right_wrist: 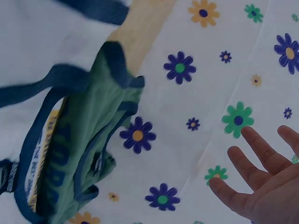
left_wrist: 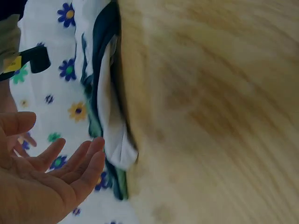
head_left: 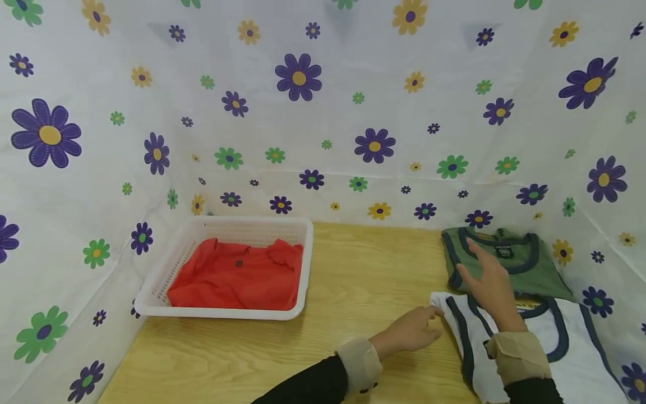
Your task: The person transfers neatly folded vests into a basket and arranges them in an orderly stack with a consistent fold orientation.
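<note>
A white shirt with dark navy trim [head_left: 542, 331] lies at the front right of the table. Behind it is a folded green shirt with navy trim [head_left: 535, 275], partly overlapped by the white one. My left hand [head_left: 410, 330] is at the white shirt's left corner, its fingers loosely bent; in the left wrist view the palm faces up beside the cloth, holding nothing. My right hand [head_left: 489, 283] is raised over the two shirts with fingers spread, and nothing is in it in the right wrist view.
A white perforated plastic basket [head_left: 222, 313] stands at the back left, with a folded red collared shirt [head_left: 237, 283] inside. The wooden table [head_left: 373, 264] runs between basket and shirts. A flower-printed white curtain [head_left: 333, 123] encloses the back and both sides.
</note>
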Demonstrator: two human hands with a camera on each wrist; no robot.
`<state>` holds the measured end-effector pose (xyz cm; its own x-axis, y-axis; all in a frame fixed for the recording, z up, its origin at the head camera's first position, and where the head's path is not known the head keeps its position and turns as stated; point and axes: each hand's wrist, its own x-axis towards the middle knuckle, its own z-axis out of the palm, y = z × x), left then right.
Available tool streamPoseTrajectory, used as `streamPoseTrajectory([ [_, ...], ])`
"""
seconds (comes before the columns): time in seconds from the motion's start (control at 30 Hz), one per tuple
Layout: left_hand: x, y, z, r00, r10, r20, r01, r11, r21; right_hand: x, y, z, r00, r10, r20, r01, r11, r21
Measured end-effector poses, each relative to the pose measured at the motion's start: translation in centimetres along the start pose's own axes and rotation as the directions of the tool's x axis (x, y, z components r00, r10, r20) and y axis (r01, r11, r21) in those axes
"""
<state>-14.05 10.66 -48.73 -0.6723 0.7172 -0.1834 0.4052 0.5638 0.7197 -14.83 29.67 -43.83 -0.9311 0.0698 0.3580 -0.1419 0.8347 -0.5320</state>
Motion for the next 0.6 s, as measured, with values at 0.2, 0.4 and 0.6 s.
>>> streamPoseTrajectory([
  [0.2, 2.9, 0.4, 4.1, 0.997, -0.067, -0.030, 0.068, 0.997, 0.030, -1.9, 3.6, -1.4, 0.992, 0.123, 0.029, -0.121, 0.991, -0.064],
  [0.4, 3.4, 1.1, 7.2, 0.962, -0.254, -0.097, 0.253, 0.967, -0.021, -4.2, 6.9, -1.7, 0.964, 0.256, 0.076, -0.242, 0.957, -0.159],
  [0.6, 3.4, 2.1, 8.3, 0.948, -0.277, -0.156, 0.255, 0.956, -0.147, -5.4, 10.4, -2.2, 0.859, 0.489, 0.151, -0.446, 0.860, -0.250],
])
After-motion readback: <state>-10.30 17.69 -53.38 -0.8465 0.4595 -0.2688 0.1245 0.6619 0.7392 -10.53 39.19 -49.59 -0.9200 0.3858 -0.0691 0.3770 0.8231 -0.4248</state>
